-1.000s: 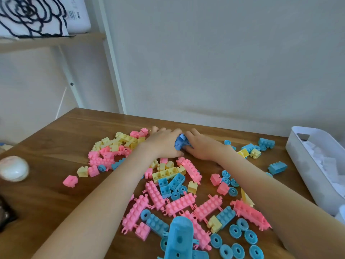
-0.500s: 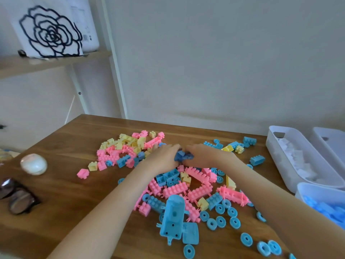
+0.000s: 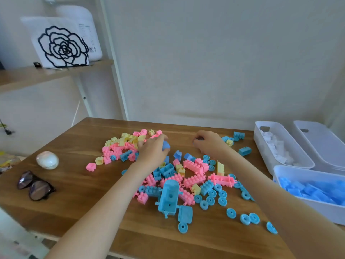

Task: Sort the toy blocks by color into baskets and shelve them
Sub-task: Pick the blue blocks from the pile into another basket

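While the left hand (image 3: 153, 151) curls its fingers round a blue block (image 3: 166, 145) over the mixed pile of toy blocks (image 3: 194, 179) on the counter (image 3: 84, 193), the right hand (image 3: 208, 142) sits curled nearby; whether it pinches anything I cannot tell. More blue blocks lie in the near basket (image 3: 317, 208).

Looks like somebody's home, probably a living room or kid's corner: wooden counter (image 3: 93, 212) up against a plain wall (image 3: 205, 62), pastel toy blocks (image 3: 194, 166) scattered all over it, sunglasses (image 3: 35, 185) lying around. A shelf (image 3: 46, 73) off to the side holds a rose-print bag (image 3: 61, 45).
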The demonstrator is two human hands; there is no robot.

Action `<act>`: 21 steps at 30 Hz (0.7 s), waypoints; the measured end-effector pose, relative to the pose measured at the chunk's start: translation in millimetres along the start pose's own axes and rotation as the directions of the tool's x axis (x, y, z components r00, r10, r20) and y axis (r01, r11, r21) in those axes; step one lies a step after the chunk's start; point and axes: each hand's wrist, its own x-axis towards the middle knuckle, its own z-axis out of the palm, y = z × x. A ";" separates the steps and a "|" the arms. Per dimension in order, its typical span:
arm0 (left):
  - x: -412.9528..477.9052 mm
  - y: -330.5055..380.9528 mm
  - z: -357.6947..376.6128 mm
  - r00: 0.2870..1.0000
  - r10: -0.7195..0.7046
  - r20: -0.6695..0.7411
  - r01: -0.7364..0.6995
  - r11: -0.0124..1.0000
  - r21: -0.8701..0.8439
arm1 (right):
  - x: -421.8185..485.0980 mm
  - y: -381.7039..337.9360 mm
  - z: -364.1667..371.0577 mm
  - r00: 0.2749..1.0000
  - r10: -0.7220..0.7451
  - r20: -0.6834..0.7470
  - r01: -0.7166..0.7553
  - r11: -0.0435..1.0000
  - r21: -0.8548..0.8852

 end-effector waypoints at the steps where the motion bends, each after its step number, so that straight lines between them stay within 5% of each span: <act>1: -1.5 1.4 0.1 1.000 -0.020 -0.020 0.020 1.000 -0.021 | -3.8 0.3 -0.9 0.996 0.081 0.022 -0.084 0.982 0.171; 3: -5.8 6.4 0.0 0.996 -0.083 -0.026 0.077 0.980 -0.182 | -14.0 2.0 -3.5 0.952 0.256 0.169 -0.304 0.716 0.628; 4: -8.6 10.9 -1.5 0.992 -0.127 -0.012 0.117 0.941 -0.318 | -19.6 3.0 -4.6 0.919 0.266 0.290 -0.382 0.432 0.817; 6: -14.6 23.7 -5.1 0.978 -0.205 0.037 0.191 0.809 -0.555 | -31.6 6.3 -6.2 0.875 0.187 0.446 -0.430 -0.119 0.895; 7: -17.0 31.0 -6.7 0.965 -0.250 0.075 0.239 0.734 -0.635 | -36.4 8.8 -6.5 0.862 0.174 0.477 -0.433 -0.238 0.869; 8: -19.1 37.7 -8.5 0.944 -0.299 0.139 0.303 0.620 -0.724 | -41.3 10.9 -6.9 0.850 0.185 0.494 -0.440 -0.268 0.857; 10: -22.0 51.7 -15.2 0.863 -0.358 0.355 0.446 0.210 -0.870 | -49.0 13.3 -9.0 0.836 0.201 0.511 -0.460 -0.252 0.852; 12: -26.4 63.2 -24.5 0.793 -0.283 0.539 0.493 -0.220 -0.842 | -58.7 14.1 -16.0 0.830 0.193 0.523 -0.473 -0.253 0.844; 13: -27.9 65.5 -27.2 0.775 -0.248 0.582 0.490 -0.346 -0.800 | -62.2 14.9 -20.3 0.829 0.188 0.526 -0.476 -0.256 0.841; 17: -33.2 80.3 -28.7 0.740 -0.137 0.658 0.484 -0.571 -0.663 | -73.3 25.4 -39.9 0.843 0.189 0.504 -0.452 -0.261 0.853; 21: -36.5 103.4 -17.3 0.713 -0.130 0.689 0.491 -0.609 -0.623 | -86.9 42.2 -57.8 0.856 0.162 0.490 -0.458 -0.199 0.866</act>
